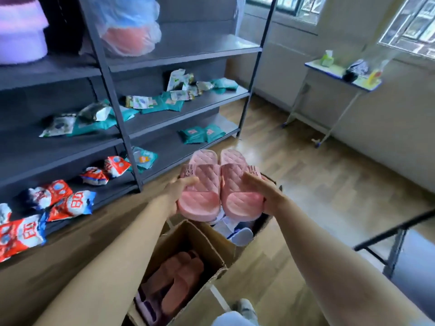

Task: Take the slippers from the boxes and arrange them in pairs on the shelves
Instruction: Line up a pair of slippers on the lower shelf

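Nearest, an open box (200, 241), its near end cut off by the frame, holds brown slippers (179, 276) heaped in shadow; how many is unclear. Above a second box (267, 220), mostly hidden, the left hand (180, 190) and right hand (264, 192) each clasp an outer edge of a pink pair (202, 182), held side by side; the fingers beneath are hidden. Beyond, the shelves (207, 103) carry blurred packets (70, 203).
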